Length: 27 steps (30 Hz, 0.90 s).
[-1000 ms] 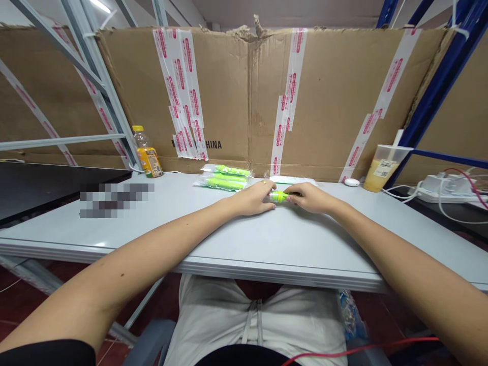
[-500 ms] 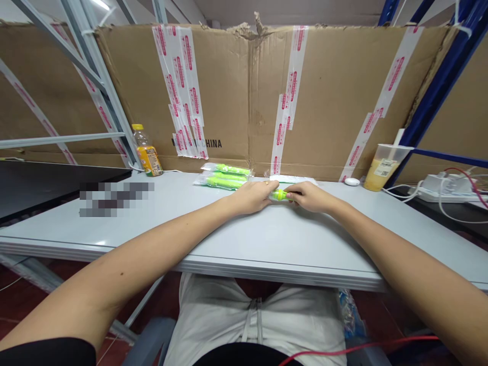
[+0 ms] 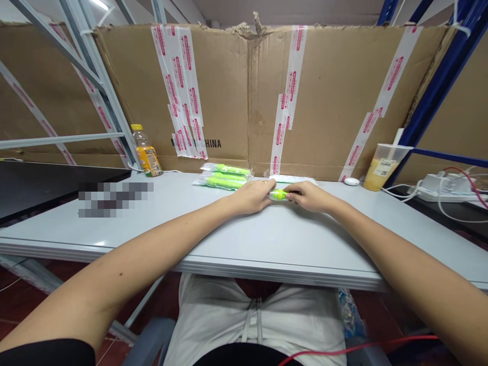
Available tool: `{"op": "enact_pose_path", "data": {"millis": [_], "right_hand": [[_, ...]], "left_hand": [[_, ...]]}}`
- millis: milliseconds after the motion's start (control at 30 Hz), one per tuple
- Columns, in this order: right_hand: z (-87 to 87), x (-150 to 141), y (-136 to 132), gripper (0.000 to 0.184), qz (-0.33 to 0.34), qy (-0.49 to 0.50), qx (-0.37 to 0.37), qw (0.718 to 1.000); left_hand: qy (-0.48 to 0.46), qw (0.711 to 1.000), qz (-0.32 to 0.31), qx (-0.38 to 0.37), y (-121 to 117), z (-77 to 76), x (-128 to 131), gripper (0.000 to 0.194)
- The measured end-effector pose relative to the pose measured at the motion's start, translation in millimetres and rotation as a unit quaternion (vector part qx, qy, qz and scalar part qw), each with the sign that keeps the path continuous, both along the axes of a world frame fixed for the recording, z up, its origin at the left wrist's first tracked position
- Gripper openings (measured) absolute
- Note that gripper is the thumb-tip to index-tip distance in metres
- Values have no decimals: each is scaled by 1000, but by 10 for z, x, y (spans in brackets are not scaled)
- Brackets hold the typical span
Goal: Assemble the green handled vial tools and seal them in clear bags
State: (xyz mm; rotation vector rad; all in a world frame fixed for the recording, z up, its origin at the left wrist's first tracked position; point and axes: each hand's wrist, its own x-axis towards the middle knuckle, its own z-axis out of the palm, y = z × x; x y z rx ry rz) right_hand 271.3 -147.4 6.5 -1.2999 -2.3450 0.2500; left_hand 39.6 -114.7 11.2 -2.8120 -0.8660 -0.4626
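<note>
My left hand (image 3: pixel 251 197) is closed around one end of a slim lime-green tube-shaped item (image 3: pixel 279 194). Part of this item looks clear or banded, and its ends are hidden in my fingers, so I cannot tell its exact kind. At the other end, the fingertips of my right hand (image 3: pixel 308 196) pinch it. The item is held level, just over the white table (image 3: pixel 244 239). Behind my left hand lie several clear-wrapped lime-green sticks (image 3: pixel 224 178). A flat, pale wrapped packet (image 3: pixel 293 179) rests behind the held item.
A tall cardboard panel (image 3: pixel 221 91) stands along the table's back edge. An orange drink bottle (image 3: pixel 148 155) is at the back left. On the right are a small white oval object (image 3: pixel 351 181), a plastic cup of yellow drink (image 3: pixel 383 170) and a power strip (image 3: pixel 438 190) with cables.
Both hands stay in nearly the same place on the lime-green item. A little more of its banded section shows between them; the fingers have shifted slightly.
</note>
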Motion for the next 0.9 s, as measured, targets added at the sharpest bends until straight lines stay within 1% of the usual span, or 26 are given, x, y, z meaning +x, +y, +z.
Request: {"op": "enact_pose_path", "data": {"millis": [200, 333, 433, 533, 633, 700, 800, 900], "right_hand": [[16, -42, -19, 26, 17, 5, 23, 1000], [12, -57, -19, 24, 30, 12, 32, 999], [2, -50, -9, 23, 31, 13, 34, 999], [2, -48, -6, 24, 24, -3, 16, 1000], [17, -54, -16, 34, -2, -14, -1, 1000], [29, -57, -26, 36, -12, -7, -2, 1000], [35, -66, -36, 36, -12, 2, -5, 1000], [26, -82, -30, 35, -15, 2, 6, 1000]], "left_hand": [[-30, 998, 8, -46, -24, 16, 31, 36], [0, 997, 30, -68, -14, 37, 47, 37], [11, 996, 33, -78, -16, 53, 37, 38], [16, 998, 24, -54, -24, 51, 29, 31], [25, 999, 6, 24, -43, 37, 41, 27], [36, 997, -3, 63, -62, 31, 52, 25], [32, 998, -5, 61, -88, 36, 59, 28], [2, 1000, 11, 29, -97, 53, 56, 43]]}}
